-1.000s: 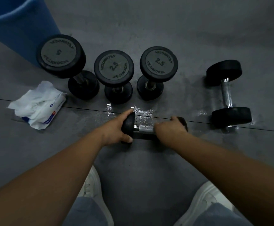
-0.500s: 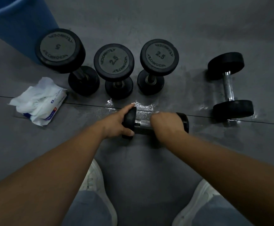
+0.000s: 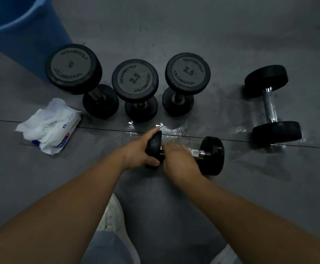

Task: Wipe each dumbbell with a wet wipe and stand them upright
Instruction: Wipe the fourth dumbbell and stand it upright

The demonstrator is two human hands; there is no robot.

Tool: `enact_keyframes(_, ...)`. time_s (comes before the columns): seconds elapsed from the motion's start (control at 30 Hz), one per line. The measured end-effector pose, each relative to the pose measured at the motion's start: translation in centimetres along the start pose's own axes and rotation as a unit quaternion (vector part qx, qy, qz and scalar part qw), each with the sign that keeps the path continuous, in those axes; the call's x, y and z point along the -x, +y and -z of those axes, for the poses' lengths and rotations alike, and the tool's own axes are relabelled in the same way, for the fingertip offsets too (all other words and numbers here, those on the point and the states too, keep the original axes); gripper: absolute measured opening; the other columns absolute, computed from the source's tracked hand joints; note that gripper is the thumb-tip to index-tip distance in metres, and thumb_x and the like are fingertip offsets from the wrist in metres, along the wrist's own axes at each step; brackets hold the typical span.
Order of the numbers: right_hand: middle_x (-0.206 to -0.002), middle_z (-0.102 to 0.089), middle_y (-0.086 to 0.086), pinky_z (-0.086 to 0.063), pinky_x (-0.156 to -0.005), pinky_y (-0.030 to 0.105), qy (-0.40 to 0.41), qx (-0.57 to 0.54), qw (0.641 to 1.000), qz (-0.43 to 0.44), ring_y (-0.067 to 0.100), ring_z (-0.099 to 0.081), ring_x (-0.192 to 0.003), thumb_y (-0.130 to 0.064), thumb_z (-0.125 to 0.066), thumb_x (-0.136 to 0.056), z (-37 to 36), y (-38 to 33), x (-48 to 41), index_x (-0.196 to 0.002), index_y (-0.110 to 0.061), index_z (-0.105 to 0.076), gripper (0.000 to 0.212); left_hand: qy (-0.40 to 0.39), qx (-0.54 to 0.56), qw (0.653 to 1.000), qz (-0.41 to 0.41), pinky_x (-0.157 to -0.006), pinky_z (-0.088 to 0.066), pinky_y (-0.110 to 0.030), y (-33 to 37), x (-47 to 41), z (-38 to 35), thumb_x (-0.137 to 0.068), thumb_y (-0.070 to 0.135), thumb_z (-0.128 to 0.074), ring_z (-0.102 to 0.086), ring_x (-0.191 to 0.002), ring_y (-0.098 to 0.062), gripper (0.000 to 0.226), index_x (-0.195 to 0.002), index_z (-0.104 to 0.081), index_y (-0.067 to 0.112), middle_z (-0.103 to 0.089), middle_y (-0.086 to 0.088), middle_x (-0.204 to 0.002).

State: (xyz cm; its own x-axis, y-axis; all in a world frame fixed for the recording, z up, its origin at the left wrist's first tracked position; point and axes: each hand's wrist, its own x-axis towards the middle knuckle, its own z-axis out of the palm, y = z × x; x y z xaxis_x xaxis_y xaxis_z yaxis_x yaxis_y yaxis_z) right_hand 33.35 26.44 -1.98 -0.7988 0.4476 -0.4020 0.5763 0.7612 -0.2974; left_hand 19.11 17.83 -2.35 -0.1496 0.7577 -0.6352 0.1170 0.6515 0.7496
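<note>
A small black dumbbell [image 3: 212,155] lies on the grey floor in front of me. My left hand [image 3: 138,151] grips its left head. My right hand [image 3: 180,162] is curled over the chrome handle close to that head, and something pale shows at its fingertips; I cannot tell if it is a wipe. Three dumbbells stand upright behind: one marked 5 [image 3: 71,68] and two marked 2.5 [image 3: 135,80] [image 3: 187,72]. Another dumbbell [image 3: 269,105] lies flat at the right. An open pack of wet wipes [image 3: 50,124] lies at the left.
A blue bucket [image 3: 22,31] stands at the back left, just behind the 5 dumbbell. Wet streaks [image 3: 166,130] shine on the floor along a seam between the mats. My white shoes [image 3: 111,216] and knees are at the bottom.
My right hand has slid left along the handle from the right head toward the left one, uncovering the right head and part of the chrome bar. My left hand keeps its grip.
</note>
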Motion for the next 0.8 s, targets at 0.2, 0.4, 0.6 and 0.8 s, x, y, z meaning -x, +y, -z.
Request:
enact_keyframes(0.2,-0.107,-0.062,0.008,-0.048,-0.082,0.036,0.014,-0.091,0.996,-0.02,0.031,-0.058,-0.1,-0.006,-0.051,-0.079,0.1,2.2,-0.5,-0.102,-0.02,-0.059,0.028,-0.001,0.017,1.0,0.005,-0.069,-0.046,-0.004,0.3,0.1,0.1,-0.073,-0.009,-0.078,-0.058,-0.091,0.008,0.111,-0.155,-0.016,0.032,-0.056,-0.002,-0.132)
enact_keyframes(0.4,-0.107,-0.069,0.007,-0.042,-0.084,0.028,0.095,-0.158,0.981,-0.063,0.025,-0.06,-0.101,-0.009,-0.053,-0.086,1.5,4.2,-1.1,-0.107,-0.018,-0.068,0.028,-0.001,0.014,1.0,0.003,-0.071,-0.049,-0.007,-0.1,0.0,0.1,-0.071,-0.006,-0.08,-0.06,-0.095,0.003,0.114,-0.155,-0.015,0.035,-0.055,0.0,-0.134)
enact_keyframes(0.6,-0.108,-0.067,0.008,-0.044,-0.081,0.031,0.013,-0.12,0.991,-0.05,0.03,-0.06,-0.102,-0.012,-0.049,-0.085,0.2,3.0,-1.1,-0.105,-0.02,-0.064,0.026,-0.003,0.02,1.0,0.003,-0.076,-0.05,-0.009,-0.2,0.0,-0.1,-0.071,-0.008,-0.079,-0.061,-0.101,-0.004,0.113,-0.155,-0.016,0.035,-0.053,-0.002,-0.137)
enact_keyframes(0.8,-0.113,-0.061,0.012,-0.038,-0.088,0.035,0.022,-0.072,0.997,-0.019,0.031,-0.054,-0.107,-0.016,-0.049,-0.086,-0.6,1.4,-1.1,-0.115,-0.013,-0.055,0.03,-0.005,0.016,1.0,0.01,-0.091,-0.051,-0.018,-0.4,-0.4,0.2,-0.069,-0.003,-0.082,-0.061,-0.113,-0.013,0.115,-0.154,-0.016,0.038,-0.054,-0.002,-0.138)
